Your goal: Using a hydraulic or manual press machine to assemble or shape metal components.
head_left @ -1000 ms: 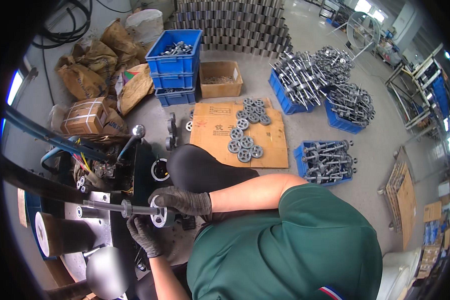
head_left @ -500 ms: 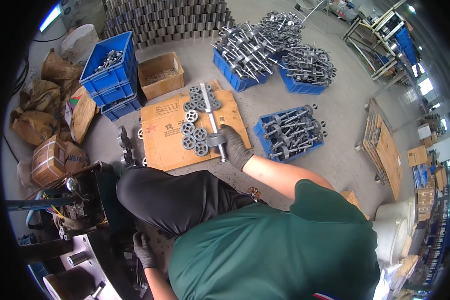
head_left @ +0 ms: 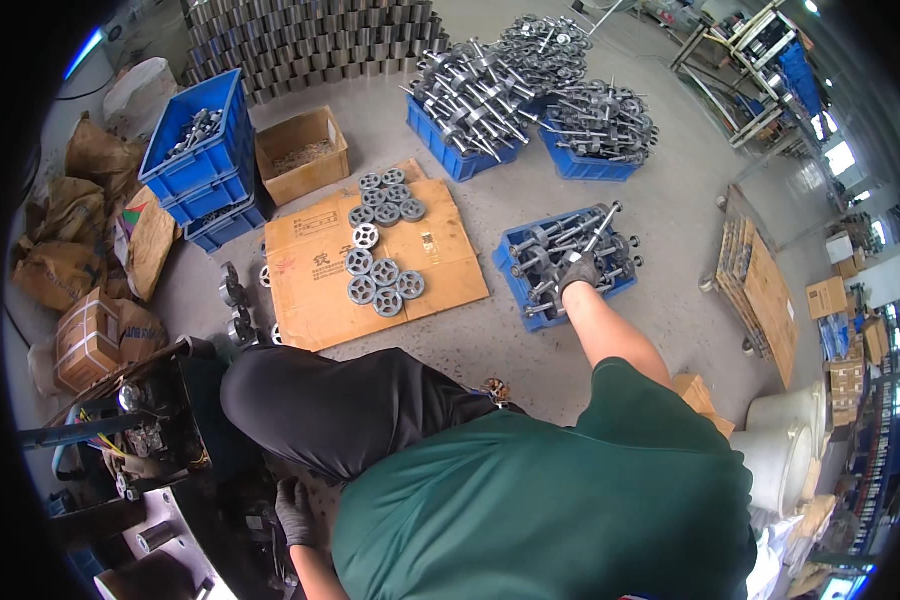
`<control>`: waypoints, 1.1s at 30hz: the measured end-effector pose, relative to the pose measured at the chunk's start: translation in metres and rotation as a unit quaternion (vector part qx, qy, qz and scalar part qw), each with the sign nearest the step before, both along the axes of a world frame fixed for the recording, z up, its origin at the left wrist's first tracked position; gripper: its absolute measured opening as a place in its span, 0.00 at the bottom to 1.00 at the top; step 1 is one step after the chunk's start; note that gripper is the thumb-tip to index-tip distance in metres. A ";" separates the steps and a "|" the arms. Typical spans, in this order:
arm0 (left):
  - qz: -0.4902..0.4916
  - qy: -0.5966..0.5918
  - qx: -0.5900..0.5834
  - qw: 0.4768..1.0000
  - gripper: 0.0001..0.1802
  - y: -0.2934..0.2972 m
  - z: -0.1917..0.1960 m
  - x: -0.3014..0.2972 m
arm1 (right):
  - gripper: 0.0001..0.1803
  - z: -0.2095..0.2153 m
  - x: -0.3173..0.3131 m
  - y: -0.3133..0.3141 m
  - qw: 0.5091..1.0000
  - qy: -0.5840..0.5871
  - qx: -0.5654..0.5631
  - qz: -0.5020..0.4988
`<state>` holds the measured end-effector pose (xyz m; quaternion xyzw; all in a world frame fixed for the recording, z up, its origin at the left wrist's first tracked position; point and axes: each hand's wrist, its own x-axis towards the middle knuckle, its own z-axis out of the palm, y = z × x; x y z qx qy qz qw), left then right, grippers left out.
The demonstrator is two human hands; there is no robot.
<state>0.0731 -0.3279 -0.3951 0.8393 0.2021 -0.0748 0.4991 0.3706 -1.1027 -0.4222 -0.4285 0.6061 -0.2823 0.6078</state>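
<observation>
My right hand (head_left: pixel 579 273), in a grey glove, is closed round a metal shaft with a wheel on it (head_left: pixel 602 226). It holds the shaft slanted over a blue crate (head_left: pixel 532 318) heaped with similar shafts and wheels. My fingers hide the lower part of the held piece. My left hand (head_left: pixel 295 513), also gloved, hangs low beside a dark machine (head_left: pixel 175 520), its fingers loosely stretched and no object visible in them. On a flattened cardboard sheet (head_left: pixel 310 310) lie several grey spoked wheels (head_left: pixel 385 272), grouped in two clusters with one lighter wheel (head_left: pixel 366 236) between them.
Two more blue crates (head_left: pixel 450 158) piled with shafts stand farther back. Stacked blue bins (head_left: pixel 195 175) and an open carton (head_left: pixel 305 175) are at the far left, before rows of metal cylinders (head_left: pixel 320 45). A wooden-decked cart (head_left: pixel 760 295) stands to the right.
My right hand has swung right with the shaft, from above the cardboard to the blue crate. One more wheel shows in the near cluster. My left hand stays near the machine.
</observation>
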 end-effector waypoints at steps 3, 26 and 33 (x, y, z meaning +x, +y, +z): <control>-0.001 -0.019 0.000 1.000 0.15 -0.001 -0.004 -0.001 | 0.22 0.023 -0.010 -0.030 0.995 0.027 -0.051 -0.080; -0.032 0.052 0.063 0.996 0.12 0.015 -0.017 -0.023 | 0.35 0.007 -0.107 -0.173 0.902 0.373 -0.180 0.123; -0.025 0.091 0.059 0.994 0.12 -0.006 0.006 -0.017 | 0.38 -0.001 -0.081 -0.208 0.855 0.287 -0.243 0.357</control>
